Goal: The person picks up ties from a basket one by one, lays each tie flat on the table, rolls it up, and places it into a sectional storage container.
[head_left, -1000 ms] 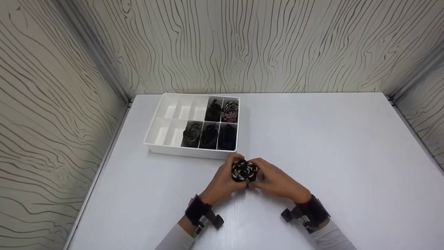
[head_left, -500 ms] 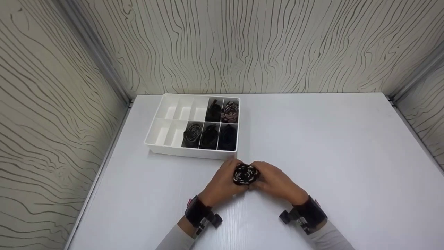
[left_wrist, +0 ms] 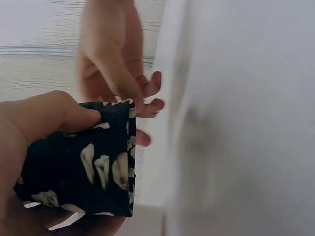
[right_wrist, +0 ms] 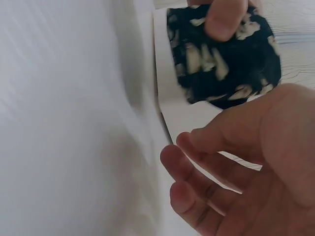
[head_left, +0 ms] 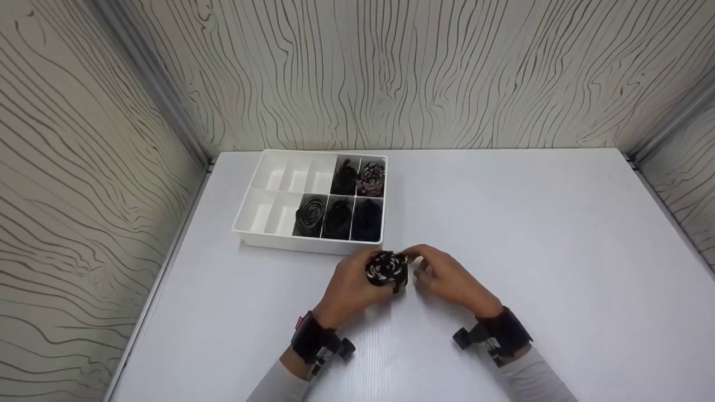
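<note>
A rolled-up necktie (head_left: 386, 268), dark with cream floral shapes, stands in my left hand (head_left: 352, 287), just in front of the tray. The left thumb (left_wrist: 81, 115) presses one side of the roll, with fingers wrapped round the other. In the head view the layers show as a spiral on top, with a short dark end at the near right. My right hand (head_left: 449, 279) is just right of the roll, its fingers loosely bent with nothing between them. The right wrist view shows its thumb and several fingertips apart from the necktie (right_wrist: 221, 64); whether the index finger touches it is unclear.
A white divided tray (head_left: 310, 244) stands at the back left of the white table (head_left: 530, 223). Several compartments on its right hold dark rolls, such as a grey-striped roll (head_left: 310, 215) and a patterned roll (head_left: 371, 178). Wood-grain panels (head_left: 391, 72) enclose the table.
Both hands held the roll before. The right hand has come away to the right, while the left has lifted the necktie slightly leftward and toward the tray.
</note>
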Available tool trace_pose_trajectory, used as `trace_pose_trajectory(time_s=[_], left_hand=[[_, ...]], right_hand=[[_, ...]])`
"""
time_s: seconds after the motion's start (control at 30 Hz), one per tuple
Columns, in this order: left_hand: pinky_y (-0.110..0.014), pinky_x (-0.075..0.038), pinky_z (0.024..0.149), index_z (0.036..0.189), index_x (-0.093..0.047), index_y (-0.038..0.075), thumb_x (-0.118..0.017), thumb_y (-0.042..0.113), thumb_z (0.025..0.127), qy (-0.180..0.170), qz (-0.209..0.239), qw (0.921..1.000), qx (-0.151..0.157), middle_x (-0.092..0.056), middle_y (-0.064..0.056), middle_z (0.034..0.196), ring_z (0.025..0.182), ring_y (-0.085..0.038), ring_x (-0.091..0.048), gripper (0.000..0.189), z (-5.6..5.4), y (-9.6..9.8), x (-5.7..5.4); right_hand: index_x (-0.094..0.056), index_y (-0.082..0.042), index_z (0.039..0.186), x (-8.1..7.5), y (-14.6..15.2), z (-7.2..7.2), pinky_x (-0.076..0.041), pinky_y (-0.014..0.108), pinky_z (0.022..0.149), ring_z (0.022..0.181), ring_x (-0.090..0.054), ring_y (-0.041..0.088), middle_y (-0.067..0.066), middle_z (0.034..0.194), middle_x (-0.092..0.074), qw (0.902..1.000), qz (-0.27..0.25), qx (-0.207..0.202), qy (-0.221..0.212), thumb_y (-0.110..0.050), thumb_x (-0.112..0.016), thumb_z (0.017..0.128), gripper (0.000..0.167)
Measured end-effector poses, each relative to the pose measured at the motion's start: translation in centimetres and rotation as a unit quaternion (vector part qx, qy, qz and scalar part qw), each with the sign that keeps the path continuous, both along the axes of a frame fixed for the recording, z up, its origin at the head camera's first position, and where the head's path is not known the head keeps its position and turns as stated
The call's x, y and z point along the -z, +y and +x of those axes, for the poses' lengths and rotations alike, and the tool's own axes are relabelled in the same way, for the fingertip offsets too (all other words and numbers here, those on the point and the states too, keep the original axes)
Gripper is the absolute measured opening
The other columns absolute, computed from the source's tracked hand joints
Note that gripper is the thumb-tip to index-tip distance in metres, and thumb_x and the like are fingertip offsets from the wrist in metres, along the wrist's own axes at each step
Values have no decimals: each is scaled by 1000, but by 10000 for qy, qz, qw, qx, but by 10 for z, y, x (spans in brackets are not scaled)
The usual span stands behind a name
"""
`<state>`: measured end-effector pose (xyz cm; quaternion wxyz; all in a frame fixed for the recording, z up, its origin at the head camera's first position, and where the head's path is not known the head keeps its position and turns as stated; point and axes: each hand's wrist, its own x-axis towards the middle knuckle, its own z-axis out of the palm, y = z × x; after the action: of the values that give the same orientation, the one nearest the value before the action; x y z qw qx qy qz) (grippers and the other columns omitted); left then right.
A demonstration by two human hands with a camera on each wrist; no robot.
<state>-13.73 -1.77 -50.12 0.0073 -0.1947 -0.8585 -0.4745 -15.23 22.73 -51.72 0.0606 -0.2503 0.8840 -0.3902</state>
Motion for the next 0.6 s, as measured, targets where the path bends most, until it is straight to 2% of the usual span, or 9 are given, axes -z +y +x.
trace_pose_trajectory(time_s=[0.13,0.33,0.47,0.6], left_hand=[[-41,-57,102,125,-68,7,-92,18,74,192,181,9991,-319,-75,-7,119,112,-23,-72,58,-8,-7,-13],[-44,-56,105,126,-68,4,-92,16,74,346,422,9953,-799,-75,-11,123,117,-27,-71,58,-29,-22,-29],[-46,-57,104,127,-68,4,-91,14,75,336,658,9925,-979,-75,-13,124,117,-30,-71,58,-44,-29,-40],[-46,-57,103,130,-69,5,-91,16,75,323,702,9897,-1202,-75,-14,125,117,-29,-71,60,-57,-32,-49]], right_hand=[[-62,-4,138,0,-2,-5,-58,34,86,95,-70,21,12,121,-73,9997,-172,42,-172,2,-66,97,42],[-61,0,137,-1,-16,-13,-56,28,79,85,-72,20,12,117,-74,9980,-488,144,-372,-8,-67,102,37],[-59,0,139,-5,-28,-22,-52,25,70,75,-73,25,12,114,-73,9943,-717,401,-680,-20,-65,106,39],[-59,-4,141,-10,-39,-33,-51,27,66,73,-73,29,11,110,-74,9887,-782,893,-913,-32,-62,109,43]])
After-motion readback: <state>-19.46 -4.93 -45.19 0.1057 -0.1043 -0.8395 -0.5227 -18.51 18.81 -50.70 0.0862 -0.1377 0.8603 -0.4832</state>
